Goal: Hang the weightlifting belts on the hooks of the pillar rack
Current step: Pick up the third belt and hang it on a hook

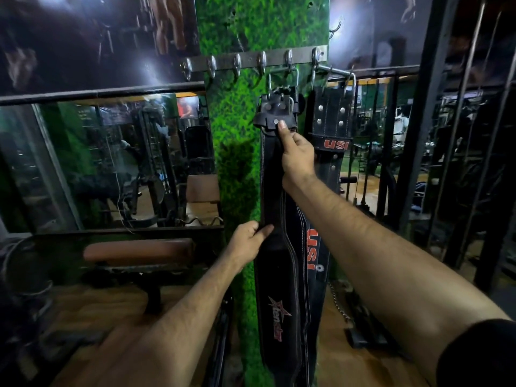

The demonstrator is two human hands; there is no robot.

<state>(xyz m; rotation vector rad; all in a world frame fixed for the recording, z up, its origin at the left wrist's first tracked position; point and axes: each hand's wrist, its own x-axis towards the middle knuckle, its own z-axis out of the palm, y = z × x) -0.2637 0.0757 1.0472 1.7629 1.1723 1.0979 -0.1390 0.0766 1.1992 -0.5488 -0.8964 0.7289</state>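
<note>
Here, black belt [279, 219] hangs by buckle from hook rail [251, 62] on green pillar [237, 135]. Our right hand [297, 157] pinches upper strap, left hand [248, 243] grips edge lower down. We judge leather thick, stiff, weighty; best held near buckle.

The scene is dim and soft, with white glare on the glossy posters [92, 37] up top. Edges bow from wide-angle distortion, and the near forearms blur.
</note>
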